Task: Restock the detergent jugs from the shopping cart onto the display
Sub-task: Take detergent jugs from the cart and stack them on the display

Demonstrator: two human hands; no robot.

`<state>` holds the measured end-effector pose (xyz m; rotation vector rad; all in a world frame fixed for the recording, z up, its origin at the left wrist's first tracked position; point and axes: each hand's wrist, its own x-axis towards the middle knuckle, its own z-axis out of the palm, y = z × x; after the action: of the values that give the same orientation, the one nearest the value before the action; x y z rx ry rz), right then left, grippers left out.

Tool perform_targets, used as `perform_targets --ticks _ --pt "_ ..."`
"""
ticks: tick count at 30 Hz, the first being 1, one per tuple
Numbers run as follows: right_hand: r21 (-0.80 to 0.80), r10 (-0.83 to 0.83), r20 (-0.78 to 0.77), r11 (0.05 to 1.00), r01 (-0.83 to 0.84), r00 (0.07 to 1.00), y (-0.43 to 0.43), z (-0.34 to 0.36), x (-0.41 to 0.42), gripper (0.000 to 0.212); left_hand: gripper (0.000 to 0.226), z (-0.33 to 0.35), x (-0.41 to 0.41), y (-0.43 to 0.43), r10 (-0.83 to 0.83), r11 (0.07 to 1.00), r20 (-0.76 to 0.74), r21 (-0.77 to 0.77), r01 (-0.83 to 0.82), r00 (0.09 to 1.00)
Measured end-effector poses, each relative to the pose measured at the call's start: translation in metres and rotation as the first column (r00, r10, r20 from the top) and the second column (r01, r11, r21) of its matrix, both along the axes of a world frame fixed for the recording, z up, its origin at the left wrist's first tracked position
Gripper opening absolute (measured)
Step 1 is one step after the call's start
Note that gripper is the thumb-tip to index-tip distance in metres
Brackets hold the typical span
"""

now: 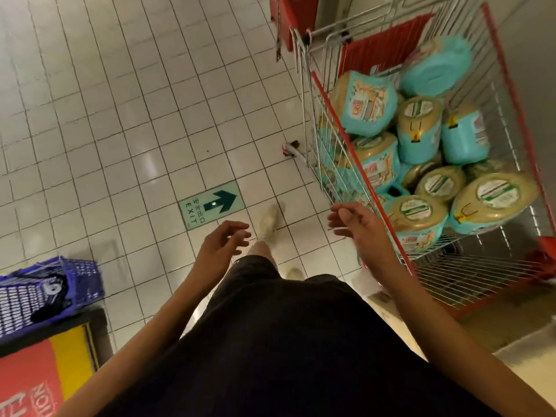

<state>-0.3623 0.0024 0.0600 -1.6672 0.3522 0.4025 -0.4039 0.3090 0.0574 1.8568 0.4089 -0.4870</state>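
Note:
A wire shopping cart (pixel 355 164) with red trim stands at the right, piled with several turquoise and tan detergent jugs (pixel 419 127). One jug (pixel 416 218) lies at the cart's near corner. My right hand (pixel 356 222) hovers just left of the cart's red rim, fingers loosely curled, holding nothing. My left hand (pixel 224 240) hangs over the tiled floor further left, also loosely curled with nothing in it. No display shelf is plainly in view.
A green EXIT arrow sticker (pixel 210 203) marks the white tiled floor. A blue plastic basket (pixel 45 291) sits at the lower left on a red and yellow base (pixel 39 368). A second red cart (pixel 288 19) is at the top.

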Motion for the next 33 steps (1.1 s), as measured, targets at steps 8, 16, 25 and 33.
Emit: perform_targets --ticks 8,16,25,33 --pt "-0.023 -0.29 -0.09 0.957 0.289 0.953 0.008 0.009 0.078 0.021 0.018 0.004 0.169 -0.014 -0.277 0.959 0.012 -0.051 0.278 0.961" --pt "-0.017 -0.532 -0.086 0.846 0.532 0.843 -0.021 0.02 0.125 0.023 0.017 0.008 0.291 -0.087 -0.565 0.82 0.061 -0.063 0.568 0.823" --pt "-0.066 -0.421 -0.08 0.907 0.416 0.904 -0.078 0.003 0.209 0.019 0.016 -0.01 0.334 -0.188 -0.259 0.914 -0.212 -0.37 0.168 0.942" --pt "-0.286 -0.084 -0.052 0.956 0.066 0.995 -0.121 -0.013 0.339 0.028 0.045 -0.018 0.344 -0.25 0.052 0.836 -0.605 -0.41 -0.366 0.795"
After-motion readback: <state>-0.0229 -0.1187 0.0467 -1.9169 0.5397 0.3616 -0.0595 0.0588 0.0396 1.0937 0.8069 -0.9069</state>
